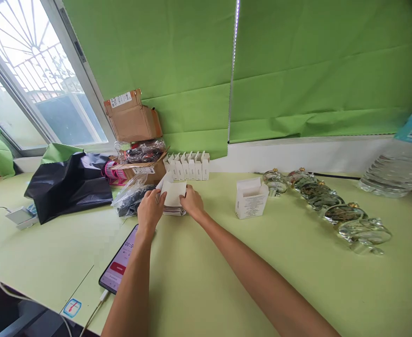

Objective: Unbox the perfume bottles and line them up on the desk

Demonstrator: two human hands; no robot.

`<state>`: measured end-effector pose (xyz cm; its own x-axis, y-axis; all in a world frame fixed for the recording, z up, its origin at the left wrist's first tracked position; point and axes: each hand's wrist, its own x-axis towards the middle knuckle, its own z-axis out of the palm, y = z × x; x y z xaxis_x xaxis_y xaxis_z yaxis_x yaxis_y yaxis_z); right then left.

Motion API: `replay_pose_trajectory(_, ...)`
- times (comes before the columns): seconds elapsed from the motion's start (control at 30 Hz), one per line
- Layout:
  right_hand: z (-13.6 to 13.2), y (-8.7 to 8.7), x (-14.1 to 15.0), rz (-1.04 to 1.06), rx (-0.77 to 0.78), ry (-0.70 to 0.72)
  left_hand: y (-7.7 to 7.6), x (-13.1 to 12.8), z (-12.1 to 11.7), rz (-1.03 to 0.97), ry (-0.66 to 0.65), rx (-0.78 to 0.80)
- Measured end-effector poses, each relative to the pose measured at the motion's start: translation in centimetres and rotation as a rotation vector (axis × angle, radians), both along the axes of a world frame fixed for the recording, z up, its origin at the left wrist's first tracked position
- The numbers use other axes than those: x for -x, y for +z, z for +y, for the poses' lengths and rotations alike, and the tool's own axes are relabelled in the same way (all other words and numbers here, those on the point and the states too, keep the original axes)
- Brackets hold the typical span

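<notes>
My fingers (pixel 159 195) were closed on either side of a white carton (pixel 172 194), the left hand (pixel 150 210) and right hand (pixel 192 202) both holding it just above a small stack of printed cards (pixel 173 211). Beyond stood a row of matching white cartons (pixel 188 167), with a clear bag of dark items (pixel 132 199) just left. Farther right, a loose carton (pixel 251 199) with unreadably fine print stood near a line of gold-capped glass bottles (pixel 325 206). A phone (pixel 116 262) on the counter (pixel 209 281) showed "00:0", the rest hidden by my left arm; a sticker (pixel 72 308) beside it read 7.
</notes>
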<state>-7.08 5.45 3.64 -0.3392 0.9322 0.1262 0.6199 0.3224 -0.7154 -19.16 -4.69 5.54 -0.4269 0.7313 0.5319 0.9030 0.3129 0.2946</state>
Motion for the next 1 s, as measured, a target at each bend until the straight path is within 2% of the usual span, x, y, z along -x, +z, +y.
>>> replay_pose_trajectory(0.17, -0.6, -0.1, -0.6, -0.049, -0.060, 0.003, 0.1, -0.5, 0.1, 0.021, -0.037, -0.023)
replay_pose_trajectory(0.37, 0.0, -1.0, -0.9, -0.051, -0.028, 0.012, 0.3, -1.0, 0.1, 0.065, -0.092, -0.029)
replay_pose_trajectory(0.6, 0.7, -1.4, -1.0, -0.049, -0.065, 0.136, 0.0, -1.2, 0.2, 0.098, -0.089, 0.098)
replay_pose_trajectory(1.0, 0.2, -1.3, -1.2, -0.071, -0.077, 0.217, -0.2, -1.8, 0.6, 0.156, -0.136, 0.092)
